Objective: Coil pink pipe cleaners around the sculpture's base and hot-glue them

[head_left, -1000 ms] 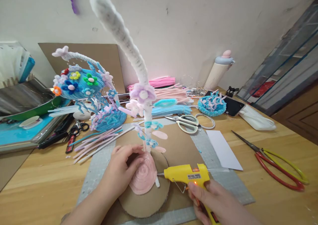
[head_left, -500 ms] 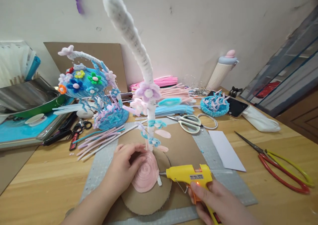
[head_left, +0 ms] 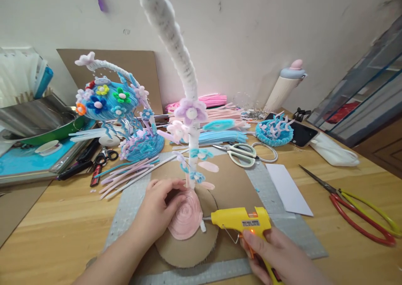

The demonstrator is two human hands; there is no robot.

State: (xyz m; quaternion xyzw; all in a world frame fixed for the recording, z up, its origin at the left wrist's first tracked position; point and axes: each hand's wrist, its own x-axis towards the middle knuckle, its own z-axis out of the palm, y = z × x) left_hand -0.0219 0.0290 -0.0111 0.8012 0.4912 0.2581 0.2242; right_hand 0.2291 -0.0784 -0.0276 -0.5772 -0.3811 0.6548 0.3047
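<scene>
My right hand (head_left: 266, 251) grips a yellow hot glue gun (head_left: 241, 218), its red light lit. The gun's nozzle points left at the right edge of a flat pink pipe-cleaner spiral (head_left: 185, 218), beside a short white tail end. The spiral lies on a round cardboard base (head_left: 185, 251). My left hand (head_left: 161, 205) is closed at the spiral's upper left edge, thumb on the pink coil; its fingertips are partly hidden. From the base rises a white pipe-cleaner stem (head_left: 185, 63), curving up out of view, with a lilac flower (head_left: 190, 111) and small blue flowers on it.
A finished blue flowered piece (head_left: 141, 146) stands at the left. Pipe-cleaner bundles (head_left: 220, 137) lie behind. White-handled scissors (head_left: 241, 154), a blue round piece (head_left: 274, 132), a white card (head_left: 287, 188) and red-and-yellow scissors (head_left: 361, 213) lie to the right, with a bottle (head_left: 281, 90) behind.
The view has shifted slightly, so everything sits a little to the right and the stem's tip is out of frame. Both hands and the glue gun keep nearly the same places.
</scene>
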